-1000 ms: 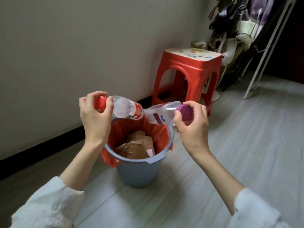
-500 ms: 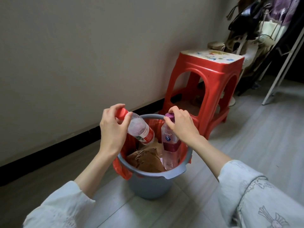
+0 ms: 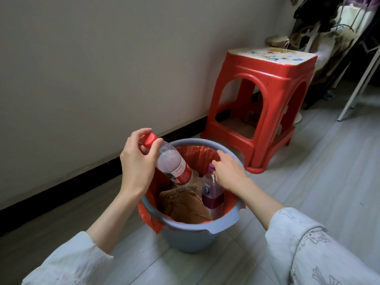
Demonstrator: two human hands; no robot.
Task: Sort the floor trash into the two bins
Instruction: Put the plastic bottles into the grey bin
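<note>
**Bottles lowered into the grey bin**

Bottles are now both inside the mouth of the grey bin (image 3: 186, 236), which stands on the pale plank floor (image 3: 308, 182) near the wall. The red-capped bottle (image 3: 174, 165) leans with its base down among the crumpled brown paper (image 3: 185, 204) and its cap up past the rim on the left side. The left hand (image 3: 137, 163) pinches it at the neck, thumb and fingers curled round just below the red cap. The purple-capped bottle (image 3: 211, 192) stands nearly upright against the right inner wall, on the red liner bag (image 3: 197, 157). The right hand (image 3: 228, 171) sits over its cap with curled fingertips touching it; whether they truly clamp the cap or merely rest on it cannot be told.

Half a second ago both bottles sat higher, the purple cap level with the rim; a second ago both were held sideways above the bin, base to base. Both have since sunk deeper, the purple one more.

Space inside the bin lies between the two bottles, over the paper. The bin's far rim is near the red stool (image 3: 265, 95), with a strip of floor between. Open floor spreads to the right and toward the viewer; the wall (image 3: 102, 68) and its dark skirting close the left side.
</note>
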